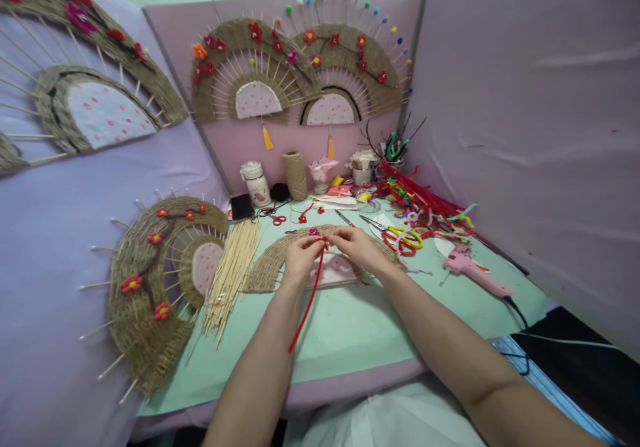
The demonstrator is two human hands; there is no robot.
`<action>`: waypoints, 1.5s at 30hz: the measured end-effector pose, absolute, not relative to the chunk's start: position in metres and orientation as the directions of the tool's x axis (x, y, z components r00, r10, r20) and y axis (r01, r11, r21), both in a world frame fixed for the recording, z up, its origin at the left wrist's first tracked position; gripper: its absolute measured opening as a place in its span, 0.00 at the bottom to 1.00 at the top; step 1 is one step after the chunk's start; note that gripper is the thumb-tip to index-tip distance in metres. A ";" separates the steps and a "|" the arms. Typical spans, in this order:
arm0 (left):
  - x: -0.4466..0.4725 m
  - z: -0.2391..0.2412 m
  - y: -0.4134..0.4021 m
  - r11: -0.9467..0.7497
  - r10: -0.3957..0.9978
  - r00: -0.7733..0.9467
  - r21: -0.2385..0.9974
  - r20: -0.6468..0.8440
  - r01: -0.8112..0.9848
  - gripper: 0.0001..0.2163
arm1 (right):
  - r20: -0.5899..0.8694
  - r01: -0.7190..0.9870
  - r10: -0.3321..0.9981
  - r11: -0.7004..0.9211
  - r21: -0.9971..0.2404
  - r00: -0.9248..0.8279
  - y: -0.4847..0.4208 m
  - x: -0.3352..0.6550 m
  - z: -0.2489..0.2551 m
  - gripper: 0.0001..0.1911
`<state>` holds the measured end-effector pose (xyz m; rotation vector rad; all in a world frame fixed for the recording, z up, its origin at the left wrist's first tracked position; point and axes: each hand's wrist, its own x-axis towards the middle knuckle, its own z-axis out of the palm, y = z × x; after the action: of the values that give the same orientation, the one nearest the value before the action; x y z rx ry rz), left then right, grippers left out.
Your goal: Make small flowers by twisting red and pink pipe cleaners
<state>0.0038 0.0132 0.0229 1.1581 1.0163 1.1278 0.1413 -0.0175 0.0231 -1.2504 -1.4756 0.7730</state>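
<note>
My left hand [300, 259] and my right hand [356, 247] meet over the middle of the table, both pinching the top end of a red pipe cleaner [306, 307]. The stem hangs down and to the left from my fingers towards the table's front edge. Its upper end is bent into a small loop between my fingertips. Under my hands lies a woven straw fan [270, 267] with a pink centre piece [335, 270].
A bundle of bamboo sticks [231, 277] lies left of the fan. A finished fan with red flowers [155, 287] leans at the left. Scissors [400, 237], loose pipe cleaners [425, 207] and a pink glue gun [473, 270] sit at the right. A twine spool [295, 175] and jars stand behind.
</note>
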 end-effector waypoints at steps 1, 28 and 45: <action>0.004 0.022 0.014 0.041 0.989 0.148 0.990 -0.020 -0.137 0.09 | 0.289 0.308 0.956 0.260 -0.915 0.053 -0.017 0.141 0.023 0.14; 0.005 0.012 0.010 -0.288 0.946 0.201 0.942 0.253 0.170 0.07 | 0.412 0.487 0.891 0.278 -0.828 0.193 -0.019 0.129 0.018 0.06; 0.005 0.017 0.013 0.063 0.968 0.250 0.991 -0.032 -0.118 0.12 | 0.296 0.201 0.947 0.269 -0.942 0.122 -0.016 0.134 0.021 0.13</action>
<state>0.0050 0.0132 0.0169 1.1917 0.9580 1.0469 0.1338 -0.0163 0.0210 -1.1876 -1.3488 0.7937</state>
